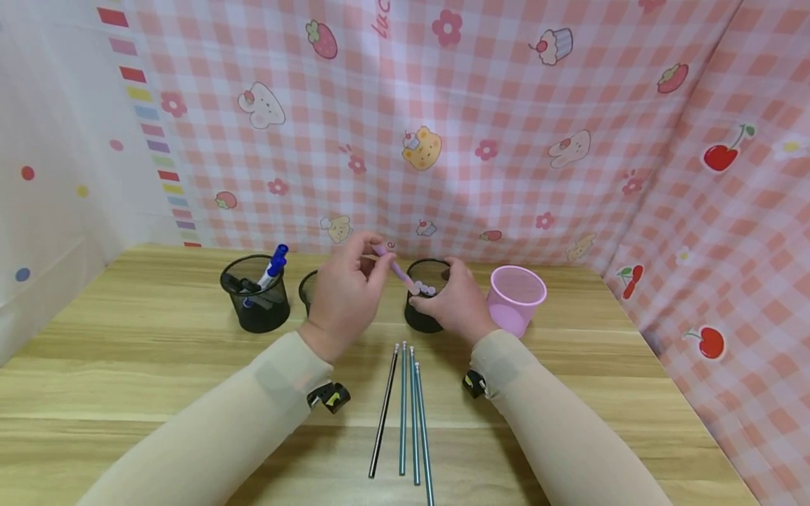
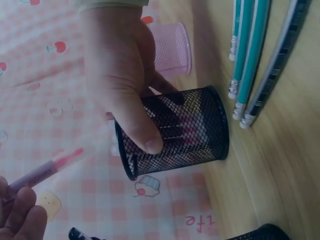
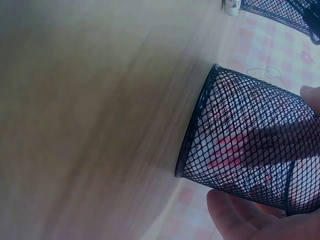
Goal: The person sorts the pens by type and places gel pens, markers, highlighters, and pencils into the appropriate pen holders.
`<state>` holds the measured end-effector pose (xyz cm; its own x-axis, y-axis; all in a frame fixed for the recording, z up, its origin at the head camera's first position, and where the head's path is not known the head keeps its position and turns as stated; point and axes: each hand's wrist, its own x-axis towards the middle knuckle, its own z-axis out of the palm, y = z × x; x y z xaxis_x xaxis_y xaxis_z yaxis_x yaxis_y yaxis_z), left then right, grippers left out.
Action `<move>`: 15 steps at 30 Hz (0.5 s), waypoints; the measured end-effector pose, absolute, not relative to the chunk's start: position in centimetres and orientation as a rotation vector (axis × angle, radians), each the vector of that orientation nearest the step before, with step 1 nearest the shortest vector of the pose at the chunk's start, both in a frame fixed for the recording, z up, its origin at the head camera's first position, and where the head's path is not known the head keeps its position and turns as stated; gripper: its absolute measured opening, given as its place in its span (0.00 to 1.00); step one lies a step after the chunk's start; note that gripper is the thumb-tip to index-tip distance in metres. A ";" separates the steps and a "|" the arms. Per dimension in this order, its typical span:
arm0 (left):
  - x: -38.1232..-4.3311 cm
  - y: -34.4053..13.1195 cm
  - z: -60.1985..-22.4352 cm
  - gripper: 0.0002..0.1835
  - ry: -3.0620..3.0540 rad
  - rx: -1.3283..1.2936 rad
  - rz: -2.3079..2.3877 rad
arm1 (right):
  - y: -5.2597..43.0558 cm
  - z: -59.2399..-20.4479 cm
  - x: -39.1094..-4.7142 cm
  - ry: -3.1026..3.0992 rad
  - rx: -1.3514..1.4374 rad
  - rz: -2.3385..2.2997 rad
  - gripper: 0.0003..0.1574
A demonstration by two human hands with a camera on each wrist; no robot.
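Note:
My left hand (image 1: 346, 292) pinches a lilac pen (image 2: 37, 175) with a pink end under a clear cap. In the head view that pen slants down to the rim of a black mesh pen cup (image 2: 197, 135). My right hand (image 1: 463, 302) grips this cup round its side, thumb and fingers on the mesh. Several pale round pen ends (image 1: 424, 288) show inside the cup's mouth. Through the mesh in the right wrist view, pink and dark shapes stand in the cup (image 3: 240, 140).
At the left stands a black mesh cup (image 1: 262, 318) with blue-capped and black markers. Another black mesh cup (image 1: 306, 289) is partly hidden behind my left hand. Right of my right hand is a pink mesh cup (image 1: 517, 295). One black pencil (image 1: 384, 411) and several teal pencils (image 1: 403, 411) lie in front.

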<state>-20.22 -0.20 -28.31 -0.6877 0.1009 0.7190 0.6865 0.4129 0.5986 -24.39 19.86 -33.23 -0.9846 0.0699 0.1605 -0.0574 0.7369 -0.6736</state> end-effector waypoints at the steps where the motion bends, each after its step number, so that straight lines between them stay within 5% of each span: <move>1: -20.3 -0.2 -28.3 0.06 -2.062 -0.658 -1.262 | 19.8 -33.2 -24.4 -2.764 -0.013 1.084 0.65; 15: -21.5 0.5 -28.6 0.04 -2.008 -0.677 -1.130 | 19.8 -33.1 -24.3 -2.781 -0.029 1.094 0.64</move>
<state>-21.52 0.52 -28.56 -0.6003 0.0925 0.7944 0.7272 0.4766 0.4940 -24.34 19.80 -33.11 -0.9882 0.0740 0.1345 -0.0375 0.7335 -0.6786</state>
